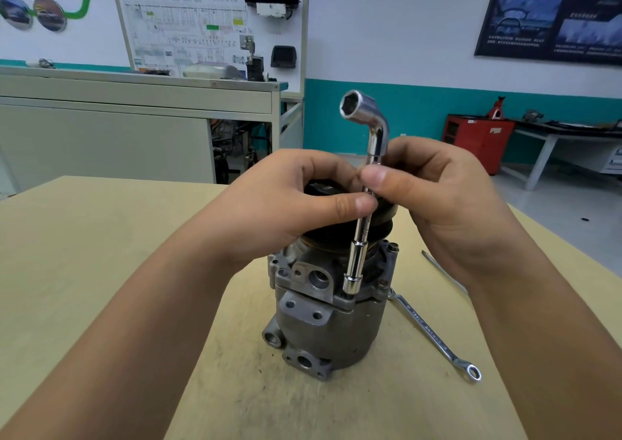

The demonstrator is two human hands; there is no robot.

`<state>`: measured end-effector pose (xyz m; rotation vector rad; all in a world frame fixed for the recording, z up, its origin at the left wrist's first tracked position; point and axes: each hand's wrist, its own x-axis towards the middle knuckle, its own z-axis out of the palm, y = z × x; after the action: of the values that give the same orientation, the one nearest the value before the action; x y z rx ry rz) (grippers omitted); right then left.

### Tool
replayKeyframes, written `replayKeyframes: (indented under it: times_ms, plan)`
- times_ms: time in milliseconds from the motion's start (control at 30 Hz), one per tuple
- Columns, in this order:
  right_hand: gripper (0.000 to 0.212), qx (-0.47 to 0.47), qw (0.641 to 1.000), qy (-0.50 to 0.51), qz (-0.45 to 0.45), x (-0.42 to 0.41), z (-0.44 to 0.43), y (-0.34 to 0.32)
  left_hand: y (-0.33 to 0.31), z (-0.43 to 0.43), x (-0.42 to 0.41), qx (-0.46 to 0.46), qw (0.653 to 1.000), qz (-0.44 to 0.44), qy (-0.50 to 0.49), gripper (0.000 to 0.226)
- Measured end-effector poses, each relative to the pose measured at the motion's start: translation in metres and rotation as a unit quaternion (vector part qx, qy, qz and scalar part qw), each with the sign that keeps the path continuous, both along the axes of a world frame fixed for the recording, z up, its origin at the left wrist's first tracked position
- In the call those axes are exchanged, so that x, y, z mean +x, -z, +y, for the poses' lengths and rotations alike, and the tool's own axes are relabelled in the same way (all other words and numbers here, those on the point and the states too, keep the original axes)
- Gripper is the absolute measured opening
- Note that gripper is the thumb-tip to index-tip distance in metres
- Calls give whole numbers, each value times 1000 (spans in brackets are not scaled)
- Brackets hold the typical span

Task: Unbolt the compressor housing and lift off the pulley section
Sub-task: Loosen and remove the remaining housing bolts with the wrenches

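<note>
Head view, centre: left hand (303,200) and right hand (441,197) pinch the chrome L-shaped socket wrench (357,258) upright, seating it squarely on the grey metal compressor housing (336,325).

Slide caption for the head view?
Left hand and right hand pinch L-socket wrench, lower end on compressor housing.

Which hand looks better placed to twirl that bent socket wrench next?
Probably the right hand: it pinches the socket wrench high on the shaft, just below the bend. The left hand pinches lower and lies over the pulley, suited to steadying the compressor.
</note>
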<state>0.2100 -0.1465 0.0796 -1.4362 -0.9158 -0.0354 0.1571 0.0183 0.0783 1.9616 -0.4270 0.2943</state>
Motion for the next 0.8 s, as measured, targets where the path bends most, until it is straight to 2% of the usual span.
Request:
replayKeyframes:
  times_ms: [100,300,433,600,800]
  plan:
    - [13,9,1000,0,5,-1,1,1,0,0,-1,-2,1000,-4,6,19]
    - [2,2,1000,-12,-1,1,0,1,0,-2,-1,1,1000,-11,-15,39]
    - [9,3,1000,-17,-4,2,-1,1,-1,-2,-3,15,1000,-2,-9,23]
    - [9,-13,1000,-10,-8,3,-2,1,-2,-1,-3,27,999,-9,-18,15]
    - [7,-5,1000,-6,-9,2,-1,1,-1,-2,-2,29,999,-20,-14,26]
